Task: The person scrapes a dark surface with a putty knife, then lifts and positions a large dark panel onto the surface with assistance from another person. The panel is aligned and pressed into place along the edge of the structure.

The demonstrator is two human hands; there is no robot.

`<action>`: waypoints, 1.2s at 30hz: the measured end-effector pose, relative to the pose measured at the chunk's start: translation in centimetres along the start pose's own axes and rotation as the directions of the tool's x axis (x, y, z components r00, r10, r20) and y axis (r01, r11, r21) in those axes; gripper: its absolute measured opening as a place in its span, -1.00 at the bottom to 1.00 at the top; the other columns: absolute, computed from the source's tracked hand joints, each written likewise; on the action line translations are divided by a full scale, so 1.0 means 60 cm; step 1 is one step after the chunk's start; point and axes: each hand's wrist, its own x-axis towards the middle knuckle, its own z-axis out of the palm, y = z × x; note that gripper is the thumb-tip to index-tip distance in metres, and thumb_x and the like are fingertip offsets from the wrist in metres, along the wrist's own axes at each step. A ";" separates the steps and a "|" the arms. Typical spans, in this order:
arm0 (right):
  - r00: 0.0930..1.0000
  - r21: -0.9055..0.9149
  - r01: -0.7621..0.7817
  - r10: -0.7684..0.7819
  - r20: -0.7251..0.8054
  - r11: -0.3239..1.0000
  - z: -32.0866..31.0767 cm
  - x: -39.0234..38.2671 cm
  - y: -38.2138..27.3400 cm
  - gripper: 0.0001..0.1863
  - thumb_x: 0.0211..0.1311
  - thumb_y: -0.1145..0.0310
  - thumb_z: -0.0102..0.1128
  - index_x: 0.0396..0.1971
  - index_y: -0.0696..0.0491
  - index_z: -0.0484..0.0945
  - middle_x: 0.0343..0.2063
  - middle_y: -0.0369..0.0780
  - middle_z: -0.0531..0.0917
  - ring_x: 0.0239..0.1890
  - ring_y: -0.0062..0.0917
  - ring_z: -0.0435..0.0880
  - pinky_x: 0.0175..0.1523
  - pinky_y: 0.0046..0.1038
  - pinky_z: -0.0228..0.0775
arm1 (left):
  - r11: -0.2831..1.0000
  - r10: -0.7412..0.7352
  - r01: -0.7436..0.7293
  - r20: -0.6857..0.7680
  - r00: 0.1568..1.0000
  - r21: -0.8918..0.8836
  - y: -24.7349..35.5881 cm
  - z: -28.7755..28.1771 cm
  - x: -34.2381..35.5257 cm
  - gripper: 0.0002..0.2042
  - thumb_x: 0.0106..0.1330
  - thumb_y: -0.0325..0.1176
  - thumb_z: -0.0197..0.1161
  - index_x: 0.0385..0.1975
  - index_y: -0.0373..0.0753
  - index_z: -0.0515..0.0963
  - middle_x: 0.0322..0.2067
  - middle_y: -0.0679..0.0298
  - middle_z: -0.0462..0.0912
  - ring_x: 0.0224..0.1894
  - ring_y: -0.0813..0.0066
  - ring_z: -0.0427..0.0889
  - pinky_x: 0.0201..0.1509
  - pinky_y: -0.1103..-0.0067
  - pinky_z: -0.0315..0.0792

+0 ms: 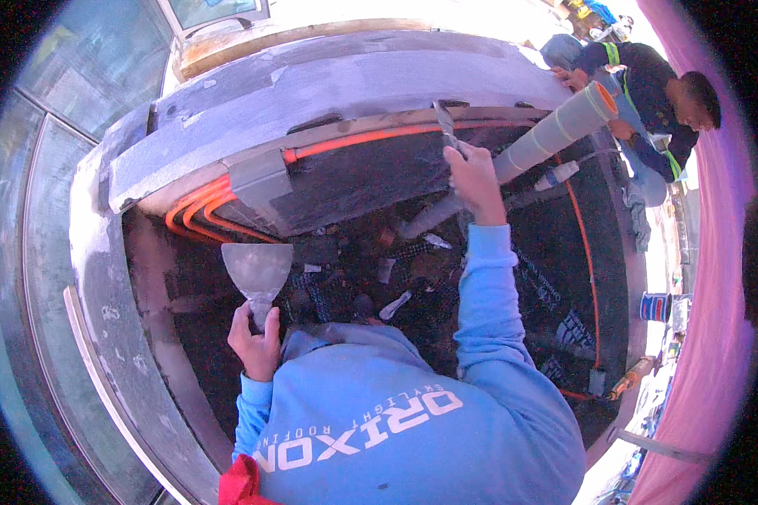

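Observation:
My left hand (259,343) is closed round the handle of a wide putty knife (258,264), its flared grey blade pointing up and away from me. My right hand (477,185), arm stretched forward, grips a narrow grey tool (445,126) that looks like a slim trowel or spatula. Its tip reaches the upper edge of the grey-coated wall (345,80), beside a dark gap under the ledge. Whether the tip touches the wall I cannot tell. An orange conduit (362,136) runs along the wall just below that edge.
Several orange pipes bend out of a grey box (261,181) at the left. A thick grey pipe (556,130) slants up to the right. Past it, a co-worker (648,101) leans over the wall. Debris lies in the dark pit below. A can (655,307) stands on the right-hand ledge.

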 end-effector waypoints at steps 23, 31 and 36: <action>0.607 0.385 0.735 -0.795 -0.006 0.559 0.600 -0.166 -0.301 -0.58 0.25 0.33 0.25 0.00 0.26 0.42 -0.16 0.08 0.50 -0.10 0.01 0.53 0.00 -0.12 0.41 | 0.964 -0.185 0.251 -0.451 0.873 0.091 -0.069 -0.132 -0.080 -0.64 0.09 -0.38 0.48 -0.18 -0.42 0.54 -0.35 0.01 0.65 -0.35 0.16 0.67 -0.25 0.42 0.52; 0.546 0.274 0.809 -0.837 -0.023 0.520 0.677 -0.125 -0.301 -0.56 0.27 0.32 0.23 0.04 0.27 0.40 -0.12 0.08 0.48 -0.12 0.02 0.53 -0.03 -0.11 0.44 | 0.895 -0.418 0.442 -0.453 0.787 -0.058 -0.100 -0.156 -0.109 -0.69 0.15 -0.37 0.42 -0.19 -0.43 0.56 -0.34 0.01 0.66 -0.31 0.21 0.67 -0.20 0.44 0.50; 0.576 0.192 0.790 -0.812 0.090 0.582 0.678 -0.115 -0.293 -0.53 0.27 0.31 0.23 0.07 0.27 0.42 -0.10 0.07 0.48 -0.10 0.00 0.54 -0.03 -0.11 0.45 | 0.917 -0.373 0.396 -0.451 0.811 -0.046 -0.109 -0.163 -0.086 -0.69 0.15 -0.38 0.42 -0.19 -0.42 0.55 -0.36 0.02 0.66 -0.33 0.23 0.67 -0.22 0.44 0.50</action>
